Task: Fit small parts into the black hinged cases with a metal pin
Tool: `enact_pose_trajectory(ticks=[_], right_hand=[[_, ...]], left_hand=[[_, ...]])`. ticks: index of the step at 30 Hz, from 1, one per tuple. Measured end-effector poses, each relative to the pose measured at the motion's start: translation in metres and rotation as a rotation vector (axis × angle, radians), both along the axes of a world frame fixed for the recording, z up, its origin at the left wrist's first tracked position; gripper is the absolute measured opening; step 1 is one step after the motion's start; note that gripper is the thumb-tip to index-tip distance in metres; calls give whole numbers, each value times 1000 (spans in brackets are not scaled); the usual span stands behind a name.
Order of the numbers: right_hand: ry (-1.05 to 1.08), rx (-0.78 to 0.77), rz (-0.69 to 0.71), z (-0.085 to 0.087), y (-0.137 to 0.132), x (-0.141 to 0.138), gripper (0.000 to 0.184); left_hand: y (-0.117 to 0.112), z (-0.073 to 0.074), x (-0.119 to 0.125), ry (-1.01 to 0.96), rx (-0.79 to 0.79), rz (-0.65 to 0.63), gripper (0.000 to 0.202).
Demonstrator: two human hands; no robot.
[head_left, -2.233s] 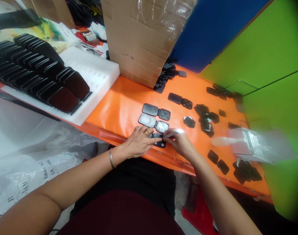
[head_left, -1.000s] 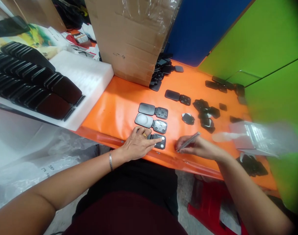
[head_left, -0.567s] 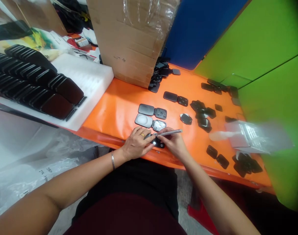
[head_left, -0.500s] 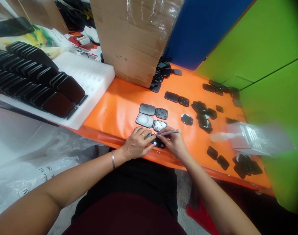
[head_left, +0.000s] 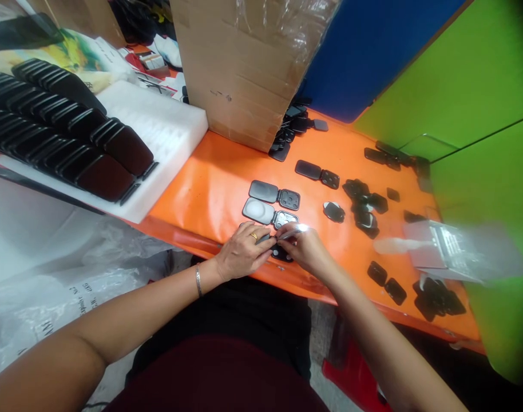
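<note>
My left hand (head_left: 247, 250), with a ring and a bracelet, bends over a small black hinged piece (head_left: 282, 253) at the table's front edge. Its fingers hold that piece at the hinge and cover part of it. My right hand (head_left: 304, 247) pinches a slim silvery pen-like tool (head_left: 296, 229), its tip at the same hinge; the exact contact is hidden by the fingers. Just beyond lie two similar opened pieces: one with a pale grey panel (head_left: 258, 211) and a silvery dotted half, and one with a dark panel (head_left: 264, 191).
Another opened black piece (head_left: 308, 169) lies farther back on the orange table (head_left: 227, 166). Dark parts (head_left: 364, 206) are heaped to the right, near a blurred clear box (head_left: 442, 252). A cardboard box (head_left: 248, 68) stands behind; white foam (head_left: 175, 120) with rows of black panels (head_left: 102, 171) is left.
The view has shifted slightly, so the table things appear a little farther right. The tool in my right hand has tilted and shows shorter. My left hand keeps its hold on the hinged piece.
</note>
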State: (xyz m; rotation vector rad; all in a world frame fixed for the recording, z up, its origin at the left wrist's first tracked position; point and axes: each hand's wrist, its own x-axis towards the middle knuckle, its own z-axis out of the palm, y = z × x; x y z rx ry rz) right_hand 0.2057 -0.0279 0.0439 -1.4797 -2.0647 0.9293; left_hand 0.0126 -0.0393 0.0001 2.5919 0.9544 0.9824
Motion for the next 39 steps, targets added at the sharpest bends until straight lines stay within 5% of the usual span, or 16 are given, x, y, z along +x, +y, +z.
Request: enact_pose_trajectory(ticks=[5, 14, 19, 23, 30, 39], right_hand=[[-59, -38, 59, 13, 6, 0, 10], [-159, -166, 458, 27, 44, 6, 16], [39, -374, 391, 29, 45, 19, 6], [269, -530, 246, 33, 28, 34, 20], [289, -342, -127, 12, -14, 25, 22], [-83, 104, -72, -2, -25, 5, 6]], left_hand=[[1, 3, -1, 51, -2, -1, 23], [4, 2, -1, 152, 29, 11, 25], [3, 3, -2, 166, 22, 16, 27], [3, 0, -2, 170, 19, 15, 28], [2, 0, -1, 158, 6, 25, 28], [1, -2, 0, 124, -17, 30, 29]])
